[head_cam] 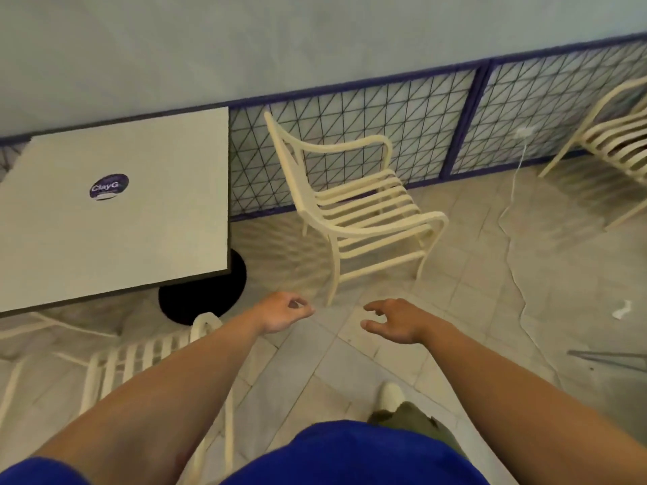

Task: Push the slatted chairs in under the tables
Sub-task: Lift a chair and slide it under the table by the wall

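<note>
chair [364,211]: ahead of both hands, right of table [115,204]
nearer: left hand [283,315]
grip: left hand, right hand [392,322] both empty, fingers loose

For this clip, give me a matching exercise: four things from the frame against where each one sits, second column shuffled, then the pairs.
Things:
1. table
2. middle chair
3. round sticker
4. white cable

Places:
A. trailing across the floor tiles on the right
B. on the tabletop
C. standing clear of the table, beside the mesh fence
D. far left, on a black round base

Pairs: 1-D, 2-C, 3-B, 4-A
</note>
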A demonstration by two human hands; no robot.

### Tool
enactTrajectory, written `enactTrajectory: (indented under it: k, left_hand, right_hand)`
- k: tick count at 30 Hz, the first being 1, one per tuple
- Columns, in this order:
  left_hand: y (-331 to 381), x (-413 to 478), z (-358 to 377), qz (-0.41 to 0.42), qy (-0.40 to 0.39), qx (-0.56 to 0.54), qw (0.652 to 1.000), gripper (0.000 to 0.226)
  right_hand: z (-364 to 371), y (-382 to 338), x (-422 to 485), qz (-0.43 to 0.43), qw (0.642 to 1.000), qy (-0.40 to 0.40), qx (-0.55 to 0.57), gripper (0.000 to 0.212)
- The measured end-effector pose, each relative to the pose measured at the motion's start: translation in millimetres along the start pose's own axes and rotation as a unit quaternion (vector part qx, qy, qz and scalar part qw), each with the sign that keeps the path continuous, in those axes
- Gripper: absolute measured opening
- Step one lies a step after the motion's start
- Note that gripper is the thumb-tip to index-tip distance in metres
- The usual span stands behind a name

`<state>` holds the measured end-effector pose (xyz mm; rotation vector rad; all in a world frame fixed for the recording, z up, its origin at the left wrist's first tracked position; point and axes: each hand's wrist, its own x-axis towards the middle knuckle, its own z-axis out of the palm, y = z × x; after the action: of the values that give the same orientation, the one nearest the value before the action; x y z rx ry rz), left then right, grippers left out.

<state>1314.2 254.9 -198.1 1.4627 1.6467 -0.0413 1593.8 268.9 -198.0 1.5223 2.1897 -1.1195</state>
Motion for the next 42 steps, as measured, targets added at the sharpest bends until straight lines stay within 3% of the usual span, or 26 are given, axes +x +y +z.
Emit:
enactTrajectory:
  k: [8, 17, 23, 28, 35, 38, 42]
  left_hand:
    - [48.1, 57.5, -71.9, -0.031, 0.101, -0.074, 0.992, 0.044]
    - [58.8, 158.2, -173.6, -0.039, 0.182, -0.108, 0.977, 0.045]
    - [51.6, 245.5, -241.1, -0.052, 0.175, -0.083, 0.98, 0.058]
    - [43.4, 311.7, -275.0, -0.097, 0.169, -0.143, 0.97, 0.067]
    - [45.3, 386.0, -285.1, -0.131, 0.141, -0.348, 0.918, 0.038]
    - [50.1, 400.1, -289.1, -0.142, 0.156, -0.372, 0.904, 0.028]
    - [47.3, 415.1, -291.4, -0.171, 0.145, -0.406, 0.886, 0.032]
  right_hand:
    - [-92.9, 9.5, 77.3, -0.048, 0.999, -0.015, -0.002, 0.069]
    - [-125.4, -35.6, 170.9, -0.07, 0.996, 0.021, 0.056, 0.071]
    - [-132.9, -70.4, 241.3, -0.043, 0.99, 0.07, 0.112, 0.079]
    - [-129.0, -98.1, 290.3, -0.015, 0.98, 0.085, 0.18, 0.08]
    - [-122.4, -107.4, 344.3, -0.006, 0.974, 0.099, 0.202, 0.077]
    - [-124.8, -106.6, 353.8, 0.005, 0.974, 0.084, 0.21, 0.079]
    - [-127.2, -109.2, 363.5, 0.018, 0.973, 0.071, 0.218, 0.085]
